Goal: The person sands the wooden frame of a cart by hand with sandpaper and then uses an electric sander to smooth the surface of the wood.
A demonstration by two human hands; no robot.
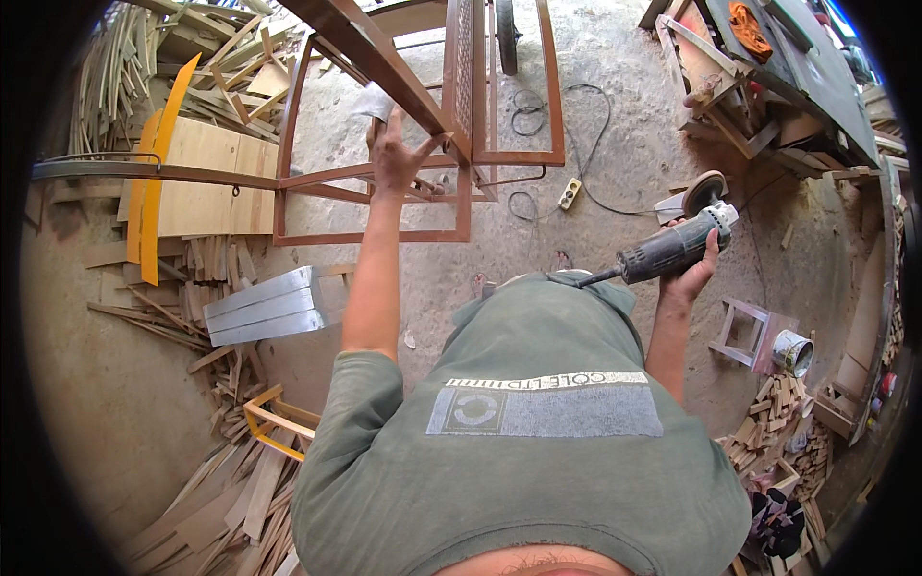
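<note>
Reaching hand: the left hand (392, 158) is at the near beam of the brown frame (377, 65), thumb spread toward the beam; the other fingers bend beside a grey-white sheet (373, 102). Whether they clamp the sheet or only touch it cannot be told at this angle.
Tool hand: the right hand (693, 274) has its fingers wrapped around the body of an angle grinder (667, 252), well apart from the frame.
Grinder disc: the round disc (706, 192) sits at the tool's far end, above the floor and away from the left hand.
Frame position: standing toward the far edge of the floor (634, 125), left of centre, its open bays facing the wearer.
Cable and socket: a black cable (609, 108) curls over the floor beside a pale socket block (570, 194), right of the frame.
Floor margins: timber strips (120, 77) crowd the far left corner; a workbench (816, 86) bearing an orange cloth (749, 31) near its far edge occupies the far right.
Handling note: for surface work on the beam, sound practice would likely be light, even pressure with the sheet, the disc at rest and turned away, and the grinder's tail clear of the green T-shirt (538, 480).
</note>
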